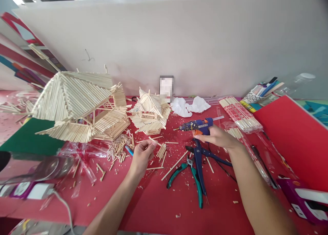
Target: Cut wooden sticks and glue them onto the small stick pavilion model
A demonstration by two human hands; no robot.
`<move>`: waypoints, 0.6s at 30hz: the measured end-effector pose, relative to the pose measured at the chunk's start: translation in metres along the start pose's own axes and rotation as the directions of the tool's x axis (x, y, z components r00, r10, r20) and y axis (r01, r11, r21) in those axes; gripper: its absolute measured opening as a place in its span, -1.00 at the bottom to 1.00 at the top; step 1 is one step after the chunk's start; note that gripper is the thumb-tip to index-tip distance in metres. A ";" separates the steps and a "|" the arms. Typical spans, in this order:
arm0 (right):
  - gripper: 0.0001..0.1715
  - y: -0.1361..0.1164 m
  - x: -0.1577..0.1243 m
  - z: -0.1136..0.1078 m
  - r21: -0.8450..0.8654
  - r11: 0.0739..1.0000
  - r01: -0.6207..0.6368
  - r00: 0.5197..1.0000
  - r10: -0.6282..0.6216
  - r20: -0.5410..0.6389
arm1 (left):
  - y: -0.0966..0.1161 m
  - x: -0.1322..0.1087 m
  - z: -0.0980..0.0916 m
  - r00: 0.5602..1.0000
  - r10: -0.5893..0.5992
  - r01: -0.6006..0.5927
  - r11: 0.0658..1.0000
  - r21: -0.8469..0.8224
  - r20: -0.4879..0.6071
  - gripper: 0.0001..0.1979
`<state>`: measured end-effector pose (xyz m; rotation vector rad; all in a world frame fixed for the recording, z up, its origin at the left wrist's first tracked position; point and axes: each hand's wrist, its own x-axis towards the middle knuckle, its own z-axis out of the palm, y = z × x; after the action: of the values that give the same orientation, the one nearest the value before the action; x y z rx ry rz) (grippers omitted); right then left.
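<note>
My left hand pinches a short wooden stick between thumb and fingertips, low over the table. My right hand is wrapped round the handle of a blue and orange glue gun, its nozzle pointing left and a clear glue stick out of its back. Behind my left hand stands a small pavilion model built from wooden sticks. A larger stick-built pavilion model stands at the left. Several cut sticks lie just right of my left hand.
Green-handled pliers and a dark blue cutter lie in front of my right hand. Packs of chopsticks, a pen cup and a red board are at the right. Crumpled white tissue lies behind; a power strip sits front left.
</note>
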<state>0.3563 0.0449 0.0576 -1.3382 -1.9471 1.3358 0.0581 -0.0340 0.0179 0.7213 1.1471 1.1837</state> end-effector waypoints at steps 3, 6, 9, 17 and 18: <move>-0.53 0.001 -0.002 -0.008 -0.091 0.995 -0.051 0.999 0.052 0.008 | 0.003 -0.003 0.005 0.999 -0.010 0.007 0.998 -0.060 -0.039 -0.54; -0.57 0.004 -0.003 -0.015 -0.181 0.982 -0.055 0.998 0.049 -0.035 | 0.005 -0.004 0.008 0.998 -0.023 0.016 0.993 -0.119 -0.063 -0.52; -0.63 0.007 -0.003 -0.015 -0.196 0.980 -0.033 0.999 0.029 -0.025 | 0.005 -0.005 0.011 0.995 -0.039 0.025 0.987 -0.158 -0.090 -0.50; -0.74 0.022 0.020 0.001 -0.343 0.939 -0.033 0.999 0.020 -0.042 | -0.003 -0.004 0.028 0.969 -0.046 -0.032 0.951 -0.307 -0.244 -0.44; -0.75 0.023 0.023 0.002 -0.374 0.927 -0.026 1.000 0.017 -0.026 | -0.004 -0.004 0.031 0.967 -0.047 -0.037 0.947 -0.318 -0.252 -0.43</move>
<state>0.3552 0.0664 0.0330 -1.5391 -2.2578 0.9813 0.0884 -0.0349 0.0247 0.3208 1.1284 1.4492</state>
